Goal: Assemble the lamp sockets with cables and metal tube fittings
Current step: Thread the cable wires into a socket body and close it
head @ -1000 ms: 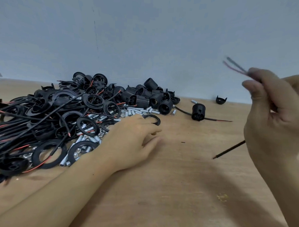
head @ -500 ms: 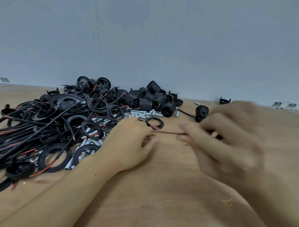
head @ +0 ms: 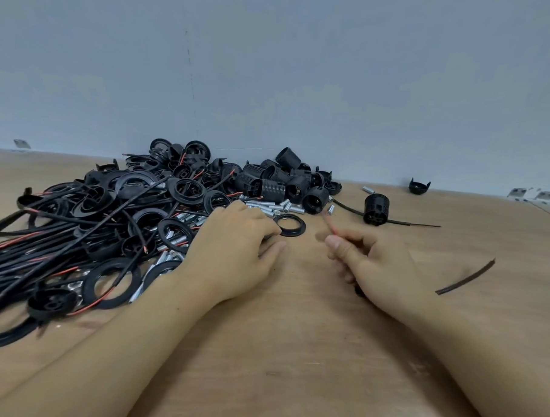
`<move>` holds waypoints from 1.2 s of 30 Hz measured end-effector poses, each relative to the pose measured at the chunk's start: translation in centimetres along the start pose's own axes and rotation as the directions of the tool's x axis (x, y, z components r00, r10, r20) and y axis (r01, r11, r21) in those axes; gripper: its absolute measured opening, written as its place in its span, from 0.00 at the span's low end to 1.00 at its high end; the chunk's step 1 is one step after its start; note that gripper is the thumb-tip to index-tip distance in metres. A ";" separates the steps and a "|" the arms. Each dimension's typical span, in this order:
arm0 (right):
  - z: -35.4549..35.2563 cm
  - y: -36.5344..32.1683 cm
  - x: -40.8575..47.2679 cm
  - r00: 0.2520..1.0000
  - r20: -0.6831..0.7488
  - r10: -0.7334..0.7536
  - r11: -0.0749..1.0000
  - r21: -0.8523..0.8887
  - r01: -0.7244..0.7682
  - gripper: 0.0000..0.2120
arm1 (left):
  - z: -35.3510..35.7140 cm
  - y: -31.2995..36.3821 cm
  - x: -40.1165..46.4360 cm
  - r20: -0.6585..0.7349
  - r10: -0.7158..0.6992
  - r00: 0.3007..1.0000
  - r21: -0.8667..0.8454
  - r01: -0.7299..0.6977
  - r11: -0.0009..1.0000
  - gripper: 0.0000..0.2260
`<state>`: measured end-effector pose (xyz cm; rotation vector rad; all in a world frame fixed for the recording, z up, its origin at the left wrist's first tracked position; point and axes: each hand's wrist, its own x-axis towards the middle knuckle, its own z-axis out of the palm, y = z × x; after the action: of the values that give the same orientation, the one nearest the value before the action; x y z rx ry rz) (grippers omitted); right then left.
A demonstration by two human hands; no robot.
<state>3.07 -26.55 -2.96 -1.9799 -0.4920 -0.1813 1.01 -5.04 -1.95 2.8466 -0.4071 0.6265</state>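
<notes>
My right hand [head: 372, 263] rests low over the wooden table [head: 292, 351] and pinches a thin cable; its red wire end [head: 331, 225] sticks up past my thumb, and its black far end [head: 464, 278] shows to the right. My left hand [head: 234, 254] lies palm down at the edge of the parts heap, fingers curled by a black ring [head: 289, 224]; what it holds, if anything, is hidden. Small metal tube fittings [head: 272, 205] lie beyond it. Black threaded lamp sockets [head: 268, 179] are piled at the back.
Black cables with red ends [head: 45, 239] and flat rings [head: 109, 283] cover the left of the table. One socket on a cable [head: 375, 208] lies apart at the right, with a black cap [head: 419, 186] and a loose tube [head: 368, 190] near the grey wall.
My right hand has come down from head height at the right to just above the table, bringing the cable with it. My left hand has stayed by the ring.
</notes>
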 end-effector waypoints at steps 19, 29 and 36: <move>-0.4 -1.1 0.0 0.979 -0.066 0.191 0.905 0.397 -0.150 0.05 | -1.1 -0.9 11.6 -0.014 -0.135 0.991 0.261 0.134 0.956 0.18; -0.1 -1.5 -0.2 0.989 0.065 0.130 0.892 0.427 -0.145 0.08 | 0.2 4.7 -1.8 0.013 -0.367 0.930 -0.817 0.222 0.533 0.10; -0.2 -2.3 -1.1 0.999 0.018 -0.043 0.956 0.292 0.036 0.08 | 0.5 2.8 -1.6 0.037 -0.045 0.998 -0.792 0.057 0.608 0.14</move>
<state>1.16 -26.16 -1.38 -1.6855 -0.5417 -0.1031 -1.07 -7.46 -2.67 1.9777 -0.4562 0.2882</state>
